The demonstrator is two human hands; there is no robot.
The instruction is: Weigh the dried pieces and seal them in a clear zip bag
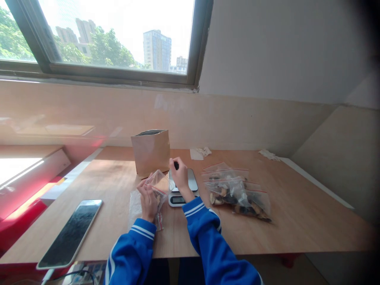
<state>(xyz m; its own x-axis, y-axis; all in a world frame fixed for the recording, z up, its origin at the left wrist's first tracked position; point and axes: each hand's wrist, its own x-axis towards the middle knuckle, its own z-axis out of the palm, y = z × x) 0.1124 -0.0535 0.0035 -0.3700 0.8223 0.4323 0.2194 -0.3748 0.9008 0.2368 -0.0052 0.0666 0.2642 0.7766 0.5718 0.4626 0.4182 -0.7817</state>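
No text can be read anywhere in view. The display of the digital kitchen scale (178, 200) shows dark digits, but they are too small and blurred to make out. A small packet (159, 221) just below the left hand (147, 200) carries red print that is also illegible. The clear zip-top bags (237, 194) on the worktop (297, 221) have red lines along their seals, with no words that can be read. The facing side of the kraft paper bag (151, 152) shows no legible print, and any signs on the distant tower block (157, 50) are too small to tell.
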